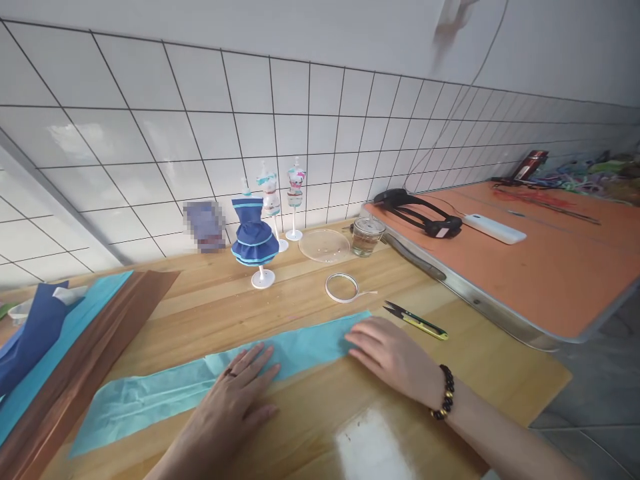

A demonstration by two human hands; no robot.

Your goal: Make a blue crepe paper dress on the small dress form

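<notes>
A long strip of light blue tissue paper (165, 393) lies flat across the wooden table (210, 313). My left hand (233, 403) rests flat on the strip's middle, fingers spread, a ring on one finger. My right hand (393, 357), with a dark bead bracelet at the wrist, presses flat on the strip's right end. Neither hand grips anything. Just past my right hand lie small yellow-handled thread snips (415, 320) and a roll of thin white tape (343, 288).
Three small mannequins stand near the tiled wall, the nearest in a blue dress (253, 237). A clear lid (325, 245) and a glass jar (367, 235) sit beside them. Brown, teal and dark blue paper sheets (60, 353) lie left. An orange table (540, 253) adjoins on the right.
</notes>
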